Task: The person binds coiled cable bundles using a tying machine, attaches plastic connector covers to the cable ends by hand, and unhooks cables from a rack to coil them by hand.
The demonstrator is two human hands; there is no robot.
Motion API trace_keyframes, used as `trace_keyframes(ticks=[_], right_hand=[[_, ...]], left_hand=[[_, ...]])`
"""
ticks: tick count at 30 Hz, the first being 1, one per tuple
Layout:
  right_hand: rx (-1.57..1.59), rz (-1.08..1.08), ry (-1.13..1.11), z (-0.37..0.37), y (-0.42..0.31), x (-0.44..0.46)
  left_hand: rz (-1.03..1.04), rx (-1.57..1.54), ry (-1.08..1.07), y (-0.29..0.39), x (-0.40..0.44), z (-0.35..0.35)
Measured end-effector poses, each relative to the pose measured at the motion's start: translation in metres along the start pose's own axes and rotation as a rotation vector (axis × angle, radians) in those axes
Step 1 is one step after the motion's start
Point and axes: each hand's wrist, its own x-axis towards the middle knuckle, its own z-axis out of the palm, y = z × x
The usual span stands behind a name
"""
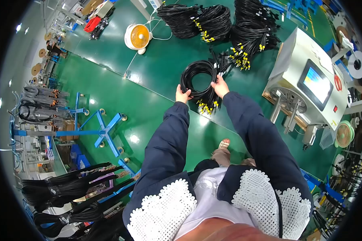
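Note:
A coiled bundle of black cable [188, 74] lies at the near edge of the green table [161, 66], with yellow-tipped connectors [206, 107] hanging at its near side. My left hand [183, 94] grips the coil's left side, thumb on top. On the opposite side, my right hand [220, 86] has its fingers closed round the coil. Just beyond it lies another bunch of black cables with light tags [223, 62]. The undersides of both grips are hidden.
Large piles of black cable [213, 22] with yellow ends lie at the back. A small orange-and-white fan [140, 37] stands back left. At right is a winding machine [305, 76] with a lit screen. Blue wheeled racks [104, 130] hung with cables stand at left.

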Motion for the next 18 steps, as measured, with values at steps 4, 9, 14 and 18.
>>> trace_keyframes(ticks=[4, 9, 14, 18], right_hand=[[-0.234, -0.109, -0.118, -0.038, -0.007, -0.075], [-0.302, -0.019, -0.453, -0.112, 0.085, -0.199], [-0.374, 0.343, -0.269, -0.204, 0.144, -0.352], [-0.157, 0.487, 0.185, -0.246, 0.199, -0.441]], left_hand=[[0.093, 0.165, 0.027, 0.002, 0.006, 0.005], [0.382, 0.969, 0.193, 0.018, 0.015, 0.010], [0.480, 0.888, 0.110, 0.006, 0.012, 0.039], [0.598, 0.815, -0.006, 0.007, -0.038, 0.114]])
